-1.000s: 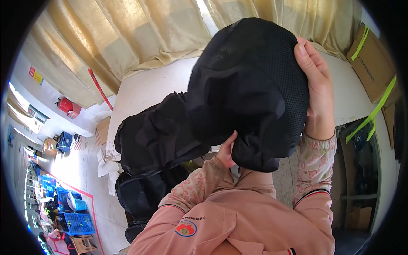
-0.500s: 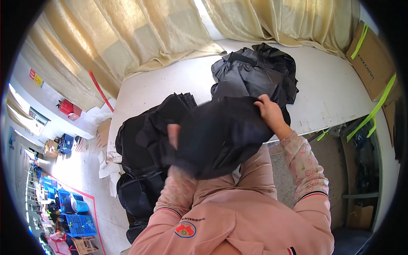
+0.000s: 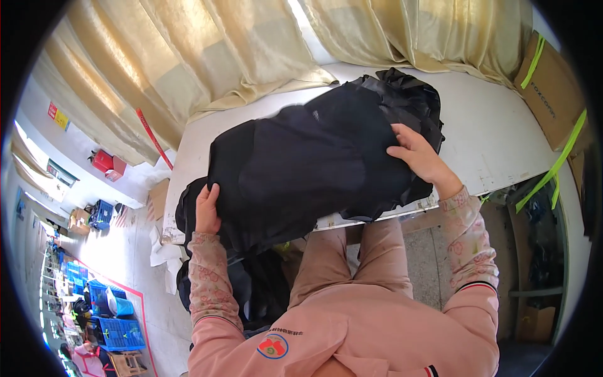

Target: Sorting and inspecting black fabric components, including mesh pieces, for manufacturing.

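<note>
I watched through the head camera as both hands pressed down on a black garment [image 3: 301,169] spread across the near part of the white table [image 3: 496,138]. The left hand [image 3: 207,210] lay at the garment's left end, where the cloth spilled over the table's corner; its fingers were flat and close together on the fabric, so it seemed to be pinning that end rather than gripping it. The right hand [image 3: 418,157] rested on the right side of the garment, fingers spread wide and pressed flat, holding nothing closed, as if smoothing or steadying the cloth.

Under and beyond that right hand sat a crumpled heap of shinier black fabric [image 3: 408,94], touching the spread garment; I could not tell where one ended and the other began. More dark clothing [image 3: 251,289] hung off the table edge by the left knee, likely a waiting pile.

Cream curtains [image 3: 207,56] draped onto the far edge of the table. Cardboard boxes [image 3: 553,88] bound with green strapping leaned at the right, and blue crates [image 3: 116,320] stood on the floor far to the left.
</note>
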Tool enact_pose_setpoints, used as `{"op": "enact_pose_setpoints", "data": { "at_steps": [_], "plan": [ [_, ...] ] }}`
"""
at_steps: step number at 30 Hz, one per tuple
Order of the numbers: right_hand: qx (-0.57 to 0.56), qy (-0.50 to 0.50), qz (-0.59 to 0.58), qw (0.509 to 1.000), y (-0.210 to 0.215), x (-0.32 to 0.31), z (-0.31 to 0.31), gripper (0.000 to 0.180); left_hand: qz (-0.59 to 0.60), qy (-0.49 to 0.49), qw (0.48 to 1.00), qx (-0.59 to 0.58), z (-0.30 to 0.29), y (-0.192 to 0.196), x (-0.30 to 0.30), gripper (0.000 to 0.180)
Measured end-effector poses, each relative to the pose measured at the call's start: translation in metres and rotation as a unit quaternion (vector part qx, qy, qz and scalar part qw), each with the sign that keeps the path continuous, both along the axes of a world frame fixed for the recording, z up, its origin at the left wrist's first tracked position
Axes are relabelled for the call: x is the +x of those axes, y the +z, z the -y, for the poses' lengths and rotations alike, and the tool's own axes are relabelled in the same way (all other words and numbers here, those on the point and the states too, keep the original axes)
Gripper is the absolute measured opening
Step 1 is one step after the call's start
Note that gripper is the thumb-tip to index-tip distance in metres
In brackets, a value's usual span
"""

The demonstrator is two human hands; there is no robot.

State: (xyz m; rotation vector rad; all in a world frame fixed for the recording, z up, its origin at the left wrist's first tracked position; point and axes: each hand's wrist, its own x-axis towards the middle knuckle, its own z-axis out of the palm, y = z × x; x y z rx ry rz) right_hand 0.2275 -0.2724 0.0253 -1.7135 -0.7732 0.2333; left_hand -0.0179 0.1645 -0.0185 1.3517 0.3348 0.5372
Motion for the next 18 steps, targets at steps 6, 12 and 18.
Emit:
{"op": "enact_pose_setpoints", "data": {
  "at_steps": [6,12,18],
  "plan": [
    [0.177,0.108,-0.169,0.964,0.04,-0.027,-0.056,0.046,-0.059,0.058,0.993,0.087,-0.07,0.03,-0.046,0.03],
    [0.131,0.159,-0.113,0.972,0.004,-0.055,-0.178,0.041,-0.314,0.292,0.61,0.666,-0.09,0.111,-0.082,0.051],
    [0.063,0.072,0.108,0.99,-0.134,-0.076,-0.278,0.044,-0.148,-0.16,0.67,0.71,0.018,0.077,0.034,0.078]
  ]
}}
